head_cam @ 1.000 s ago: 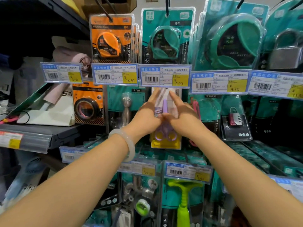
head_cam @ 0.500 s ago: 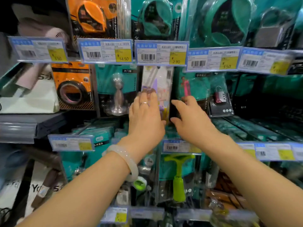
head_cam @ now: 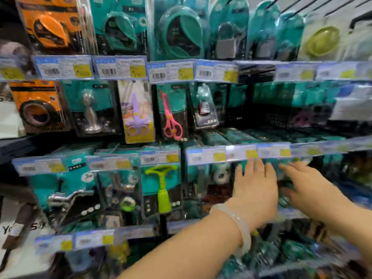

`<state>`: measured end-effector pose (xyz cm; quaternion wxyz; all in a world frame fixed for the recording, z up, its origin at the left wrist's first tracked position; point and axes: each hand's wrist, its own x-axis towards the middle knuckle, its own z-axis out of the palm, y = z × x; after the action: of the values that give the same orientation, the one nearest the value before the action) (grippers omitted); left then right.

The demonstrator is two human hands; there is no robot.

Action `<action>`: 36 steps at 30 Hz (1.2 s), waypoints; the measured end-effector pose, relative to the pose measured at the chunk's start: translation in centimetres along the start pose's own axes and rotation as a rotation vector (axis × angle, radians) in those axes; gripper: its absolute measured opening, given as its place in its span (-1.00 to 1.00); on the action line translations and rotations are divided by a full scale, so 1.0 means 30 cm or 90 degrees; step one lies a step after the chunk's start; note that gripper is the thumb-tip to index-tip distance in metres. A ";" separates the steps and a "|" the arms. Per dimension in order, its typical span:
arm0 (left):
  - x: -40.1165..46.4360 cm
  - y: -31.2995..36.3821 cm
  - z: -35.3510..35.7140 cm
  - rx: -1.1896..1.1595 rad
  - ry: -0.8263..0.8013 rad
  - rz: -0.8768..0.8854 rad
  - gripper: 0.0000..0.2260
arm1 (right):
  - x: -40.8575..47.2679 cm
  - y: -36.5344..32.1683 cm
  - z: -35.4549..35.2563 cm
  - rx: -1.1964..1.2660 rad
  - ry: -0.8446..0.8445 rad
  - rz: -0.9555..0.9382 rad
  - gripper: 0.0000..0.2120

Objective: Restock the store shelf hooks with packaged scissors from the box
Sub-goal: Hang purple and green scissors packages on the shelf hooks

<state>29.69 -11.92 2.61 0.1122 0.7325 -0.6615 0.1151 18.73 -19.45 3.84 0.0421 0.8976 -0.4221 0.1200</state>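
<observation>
Purple child scissors in a clear yellow-based pack [head_cam: 137, 112] are hanging on their hook beside the pink scissors pack [head_cam: 172, 115], facing out for shoppers. Lower right, left hand [head_cam: 254, 188] and right hand [head_cam: 308, 188] are both hovering, fingers spread, gripping nothing, under the blue-and-yellow price-tag rail [head_cam: 231, 155]; room is looking tight among packs.

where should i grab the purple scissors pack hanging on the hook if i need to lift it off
Probably pinch the purple scissors pack by its two long side edges near the top, coming straight from the front. It hangs flat and upright, facing out, with neighbouring packs close on both sides.
</observation>
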 end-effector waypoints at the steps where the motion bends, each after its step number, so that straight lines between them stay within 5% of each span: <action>1: 0.013 0.079 0.041 -0.015 -0.015 0.017 -0.34 | -0.049 0.079 0.019 -0.011 -0.028 0.035 -0.38; 9: 0.086 0.760 0.325 -0.049 -0.180 0.111 -0.35 | -0.492 0.726 0.175 -0.043 -0.130 0.212 -0.43; 21: 0.318 1.565 0.577 -0.077 -0.229 0.374 -0.41 | -0.953 1.469 0.247 -0.017 -0.158 0.500 -0.49; 36: 1.185 2.258 0.848 -0.133 -0.241 0.482 -0.44 | -0.627 2.468 0.255 -0.036 -0.113 0.612 -0.53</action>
<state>-33.69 -60.27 -9.44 0.0123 0.4312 -0.9005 -0.0558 -48.31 -54.13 -10.18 -0.0298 0.6066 -0.7936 0.0374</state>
